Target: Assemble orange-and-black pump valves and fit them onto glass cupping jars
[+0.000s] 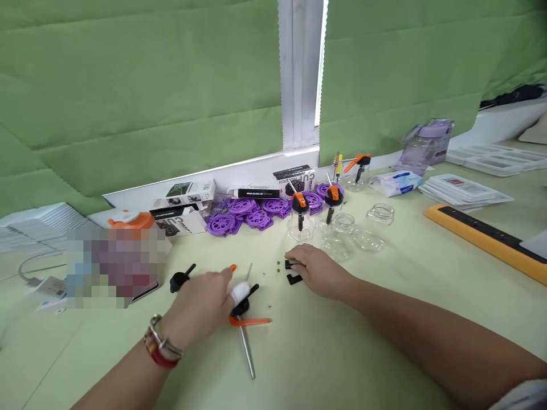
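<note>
Green cloth (141, 102) covers the upper part of the frame before you, and your pale table (325, 359) fills the lower. A yellow-and-black bar (482, 242) lies at the right edge. A lavender water bottle (419, 148) stands at upper right, and a cup-holder carton (294, 181) sits upper centre.

Your left hand (203, 304) is left of centre, blurred, fingers partly curled, the index finger reaching a small orange piece (233, 267). A white piece (240, 292) shows at the thumb; whether you grasp either cannot be told. Your right hand (320, 272) is at centre, fingers bent and tips touching a black bracket (289, 265); how firmly they close on it cannot be told.

Two lidded clear jars (294, 231) stand upright above your right hand, with orange levers on their black lids. Beside them, at centre right, are open clear jars (344, 223). Purple perforated discs (220, 224) lie spread left of the lidded jars.

A metal rod (247, 350) extends toward lower centre from a black fitting (241, 308), with an orange arm (254, 322) across its upper end. A second black bracket (294, 279) lies just below the first. Left of the brackets are brass-coloured bits (278, 262); a silver screw (269, 307) lies lower, near the orange arm.
</note>
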Demonstrator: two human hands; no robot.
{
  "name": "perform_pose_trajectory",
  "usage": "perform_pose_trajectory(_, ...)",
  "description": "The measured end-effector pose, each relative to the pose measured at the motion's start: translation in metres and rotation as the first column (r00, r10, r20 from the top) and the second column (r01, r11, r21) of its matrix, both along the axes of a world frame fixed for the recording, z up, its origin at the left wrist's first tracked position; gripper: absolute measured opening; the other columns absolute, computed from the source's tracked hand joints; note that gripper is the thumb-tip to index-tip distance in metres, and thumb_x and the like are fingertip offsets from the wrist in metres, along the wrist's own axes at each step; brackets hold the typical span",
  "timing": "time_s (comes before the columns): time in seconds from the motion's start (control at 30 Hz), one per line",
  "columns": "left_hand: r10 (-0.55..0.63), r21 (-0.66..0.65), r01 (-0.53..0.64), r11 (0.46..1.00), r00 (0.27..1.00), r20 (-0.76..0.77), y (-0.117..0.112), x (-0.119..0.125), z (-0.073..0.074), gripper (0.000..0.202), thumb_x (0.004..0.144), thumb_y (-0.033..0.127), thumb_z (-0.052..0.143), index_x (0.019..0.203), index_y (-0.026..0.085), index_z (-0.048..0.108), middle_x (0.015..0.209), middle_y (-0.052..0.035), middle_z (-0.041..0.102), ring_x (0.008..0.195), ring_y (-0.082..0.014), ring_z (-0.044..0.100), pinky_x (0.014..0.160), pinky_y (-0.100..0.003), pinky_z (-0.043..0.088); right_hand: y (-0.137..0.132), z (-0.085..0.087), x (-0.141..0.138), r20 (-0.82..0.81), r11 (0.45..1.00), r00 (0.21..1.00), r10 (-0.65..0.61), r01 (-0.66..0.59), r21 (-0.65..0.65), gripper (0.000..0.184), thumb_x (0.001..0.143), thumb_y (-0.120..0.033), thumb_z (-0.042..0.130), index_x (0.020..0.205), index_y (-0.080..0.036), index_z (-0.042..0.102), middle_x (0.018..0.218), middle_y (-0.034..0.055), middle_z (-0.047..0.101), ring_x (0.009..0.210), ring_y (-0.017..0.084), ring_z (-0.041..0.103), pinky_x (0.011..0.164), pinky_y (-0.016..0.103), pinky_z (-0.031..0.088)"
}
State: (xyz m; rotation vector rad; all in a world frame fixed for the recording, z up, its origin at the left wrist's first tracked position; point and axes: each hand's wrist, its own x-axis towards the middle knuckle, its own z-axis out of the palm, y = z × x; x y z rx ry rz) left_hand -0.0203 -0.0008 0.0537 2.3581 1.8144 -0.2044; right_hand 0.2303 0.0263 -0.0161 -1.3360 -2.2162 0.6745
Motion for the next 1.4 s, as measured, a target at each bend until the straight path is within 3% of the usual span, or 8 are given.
perform_pose_trajectory(0.23,0.096,0.020,-0.098,0.995,0.990,0.101,-0.035,0.005,-0.043,0.025,0.083,0.043,0.040,0.082,0.020,0.049,0.079,-0.0081,0.064,0.067,-0.0245,0.059,0.053,-0.029,0.027,-0.026,0.002,-0.023,-0.043,0.974,0.974,0.224,-0.223,0.036,0.031,0.089,-0.017,0.042,0.115,-0.013,0.058,0.113,0.0127,0.061,0.109,0.022,0.052,0.096,0.038,0.041)
perform_pose_trajectory(0.43,0.101,0.029,-0.110,0.994,0.973,0.205,-0.039,0.001,-0.042,0.008,0.073,0.022,0.047,0.080,0.020,0.050,0.082,-0.0058,0.062,0.072,-0.0227,0.058,0.058,-0.030,0.033,-0.033,0.001,-0.030,-0.094,0.966,0.962,0.256,-0.258,-0.016,0.030,0.089,-0.020,0.042,0.113,-0.015,0.060,0.112,0.0119,0.062,0.106,0.022,0.053,0.092,0.037,0.042)
perform_pose_trajectory(0.6,-0.002,0.036,-0.014,0.999,0.910,0.414,-0.042,-0.005,-0.042,0.029,0.075,0.020,0.047,0.104,0.023,0.048,0.086,-0.0020,0.063,0.071,-0.0188,0.057,0.060,-0.029,0.038,-0.029,0.006,-0.044,-0.310,0.948,0.931,0.193,-0.258,-0.186,0.031,0.092,-0.033,0.041,0.111,-0.019,0.061,0.105,0.0088,0.064,0.093,0.019,0.057,0.081,0.033,0.044)
perform_pose_trajectory(0.73,-0.135,0.105,0.092,0.990,0.828,0.544,-0.044,-0.007,-0.044,0.050,0.075,0.018,0.050,0.122,0.026,0.036,0.098,-0.0022,0.062,0.076,-0.0171,0.057,0.065,-0.029,0.042,-0.024,0.010,-0.061,-0.520,0.775,0.854,-0.026,-0.311,-0.550,0.040,0.087,-0.050,0.047,0.101,-0.015,0.061,0.079,0.0040,0.061,0.061,0.011,0.050,0.056,0.024,0.039)
perform_pose_trajectory(0.83,-0.167,0.117,0.120,0.986,0.766,0.620,-0.045,-0.008,-0.046,0.055,0.073,0.014,0.051,0.124,0.027,0.037,0.104,-0.0028,0.060,0.082,-0.0173,0.057,0.071,-0.030,0.043,-0.019,0.013,-0.070,-0.585,0.642,0.803,-0.113,-0.391,-0.660,0.041,0.078,-0.055,0.058,0.074,-0.014,0.058,0.055,-0.0036,0.049,0.048,0.006,0.039,0.047,0.021,0.029)
perform_pose_trajectory(0.97,-0.071,0.037,0.068,0.997,0.600,0.797,-0.044,-0.010,-0.044,0.059,0.071,0.011,0.052,0.126,0.024,0.035,0.109,-0.0065,0.057,0.093,-0.0189,0.055,0.080,-0.034,0.044,-0.014,0.014,-0.073,-0.616,0.602,0.775,-0.138,-0.429,-0.674,0.037,0.073,-0.050,0.065,0.070,-0.014,0.057,0.049,-0.0039,0.050,0.044,0.007,0.043,0.042,0.020,0.026)
perform_pose_trajectory(1.17,0.309,-0.339,0.173,0.925,0.177,0.934,-0.034,-0.011,-0.035,0.027,0.077,0.020,0.054,0.103,0.020,0.048,0.092,-0.0043,0.060,0.085,-0.0180,0.058,0.079,-0.035,0.044,-0.018,0.009,-0.071,-0.709,0.629,0.690,-0.147,-0.488,-0.606,0.037,0.071,-0.041,0.070,0.094,-0.013,0.062,0.061,-0.0006,0.060,0.050,0.009,0.054,0.043,0.020,0.034)
perform_pose_trajectory(1.4,0.542,-0.530,0.179,0.829,-0.024,0.840,-0.031,-0.013,-0.031,0.023,0.066,0.014,0.058,0.088,0.016,0.059,0.085,-0.0024,0.061,0.078,-0.0142,0.055,0.073,-0.028,0.042,-0.021,0.006,-0.073,-0.646,0.771,0.759,-0.085,-0.361,-0.525,0.026,0.071,-0.037,0.070,0.078,-0.012,0.066,0.058,0.0000,0.059,0.052,0.009,0.052,0.047,0.021,0.038)
